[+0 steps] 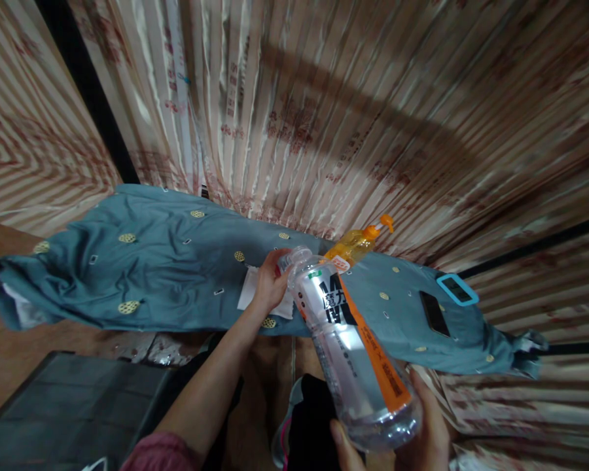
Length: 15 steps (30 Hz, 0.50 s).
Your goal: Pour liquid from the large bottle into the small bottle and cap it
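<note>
A clear plastic drink bottle (346, 340) with a silver, black and orange label is held tilted over the cloth-covered surface, its neck pointing up and left. My right hand (429, 425) grips the base, thumb on the near side and fingers behind it. At the neck, my left hand (271, 282) is closed, with its fingertips partly hidden by the bottle. White paper or tissue (248, 291) lies on the cloth under my left hand. Behind the bottle is a pump bottle (351, 247) of orange liquid with an orange pump head.
A blue-green patterned cloth (167, 261) covers the long narrow surface. To the right lie a dark phone (434, 314) and a blue-framed device (456, 289). Pleated curtains (294, 118) hang behind. A dark box (73, 412) stands at lower left.
</note>
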Available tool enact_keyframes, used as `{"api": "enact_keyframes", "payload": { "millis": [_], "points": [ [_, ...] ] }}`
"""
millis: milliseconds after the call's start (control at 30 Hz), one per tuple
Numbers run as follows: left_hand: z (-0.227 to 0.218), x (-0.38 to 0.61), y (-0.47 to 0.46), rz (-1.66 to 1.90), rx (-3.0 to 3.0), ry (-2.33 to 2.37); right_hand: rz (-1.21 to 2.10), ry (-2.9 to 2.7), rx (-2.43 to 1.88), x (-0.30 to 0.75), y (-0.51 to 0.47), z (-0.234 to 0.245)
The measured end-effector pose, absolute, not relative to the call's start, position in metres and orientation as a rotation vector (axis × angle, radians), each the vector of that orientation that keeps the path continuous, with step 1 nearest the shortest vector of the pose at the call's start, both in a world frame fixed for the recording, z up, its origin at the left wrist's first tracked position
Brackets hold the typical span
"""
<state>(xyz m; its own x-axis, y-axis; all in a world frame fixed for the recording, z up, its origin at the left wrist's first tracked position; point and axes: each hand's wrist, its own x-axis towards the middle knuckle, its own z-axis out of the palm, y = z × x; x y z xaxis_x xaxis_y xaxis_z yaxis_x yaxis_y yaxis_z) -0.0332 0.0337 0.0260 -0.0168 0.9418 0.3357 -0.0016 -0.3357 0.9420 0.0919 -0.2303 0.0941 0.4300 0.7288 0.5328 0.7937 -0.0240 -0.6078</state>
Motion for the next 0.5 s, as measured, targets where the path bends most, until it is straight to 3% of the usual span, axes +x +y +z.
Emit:
{"api": "enact_keyframes", "payload": {
  "millis": [267, 500],
  "points": [
    [0.028, -0.033, 0.033, 1.476, 1.454, 1.039, -0.297, -1.319, -1.7, 0.104, -0.226, 0.076],
    [0.026, -0.033, 0.034, 1.463, 1.448, 1.043, -0.137, -1.299, -1.77, 0.093, -0.232, 0.091]
  ]
}}
